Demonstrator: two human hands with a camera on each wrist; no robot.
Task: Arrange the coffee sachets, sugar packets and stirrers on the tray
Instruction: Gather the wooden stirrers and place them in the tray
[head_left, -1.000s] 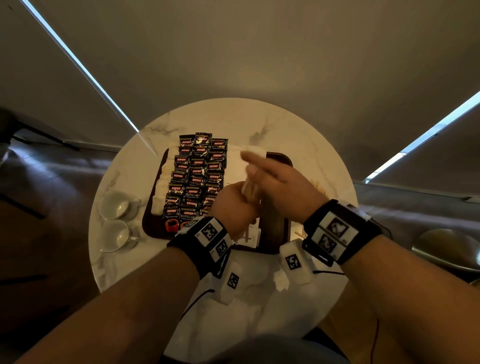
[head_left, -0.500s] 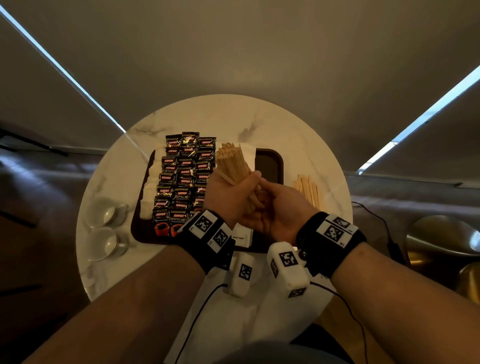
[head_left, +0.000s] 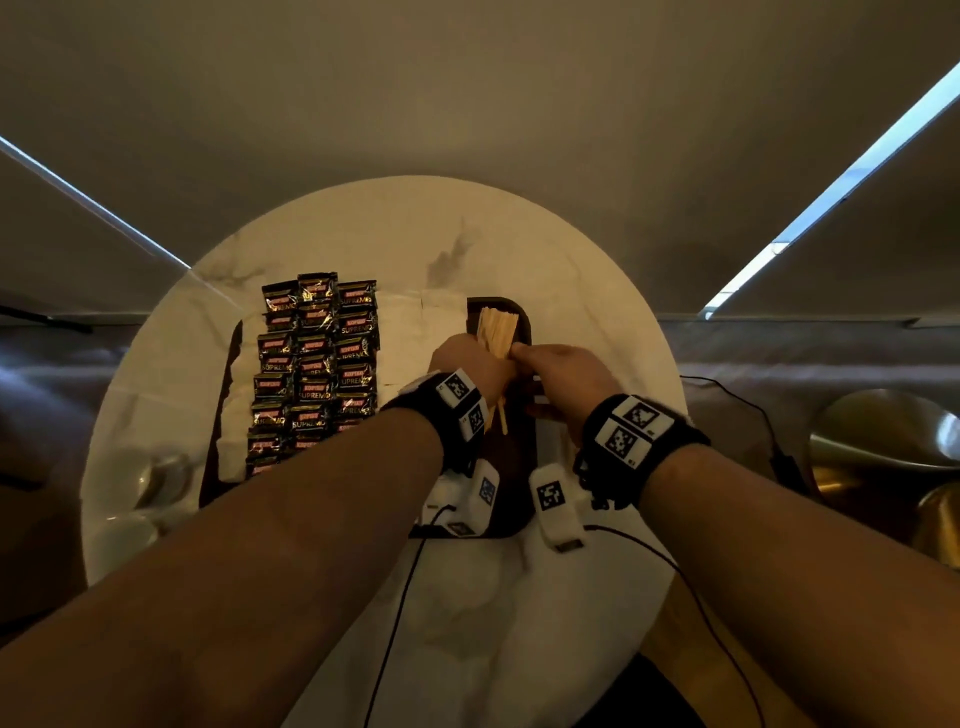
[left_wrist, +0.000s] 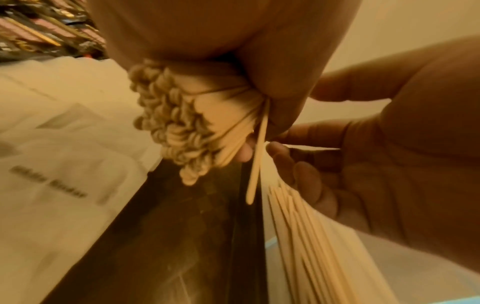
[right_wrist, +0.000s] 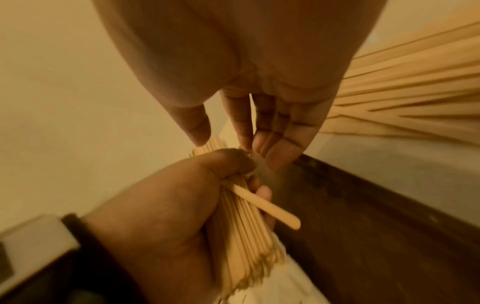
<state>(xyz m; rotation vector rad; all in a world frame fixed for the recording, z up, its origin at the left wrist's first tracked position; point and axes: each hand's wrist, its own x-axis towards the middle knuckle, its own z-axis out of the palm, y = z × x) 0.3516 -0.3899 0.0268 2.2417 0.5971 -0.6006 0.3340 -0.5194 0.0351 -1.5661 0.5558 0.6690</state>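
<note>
The bundle of stirrers (head_left: 496, 332) sits just right of centre in the head view, its long axis running from the near edge of the frame toward the far edge, fanned tips pointing away from the person over the dark right-hand strip of the tray (head_left: 511, 467). They are thin, flat, pale wooden sticks with rounded ends; in the left wrist view those ends (left_wrist: 176, 127) bunch together like a cluster of small ovals. One loose stirrer (left_wrist: 257, 156) slants out of the pack, its tip hanging lower than the rest.

The left hand (head_left: 470, 371) has a closed grip, fingers wrapped round the middle of the bundle. The right hand (head_left: 563, 374) sits just beside it, fingers mostly straight and relaxed, fingertips (right_wrist: 275, 152) close to the bundle's top by the left thumb; I cannot tell whether they pinch anything.

A second heap of stirrers (right_wrist: 405, 90) lies spread on the table (head_left: 363, 234) at the upper right of the right wrist view, outside the tray's edge.

Left of centre in the head view, glossy black coffee sachets (head_left: 317, 358) with red and gold lettering lie in three overlapping columns on the tray. White paper sugar packets (head_left: 410, 332) lie flat between them and the hands, with more white packets along the sachets' left side. The table is round, pale and marble-veined. Two white cups (head_left: 156, 483) blur at its lower left.
</note>
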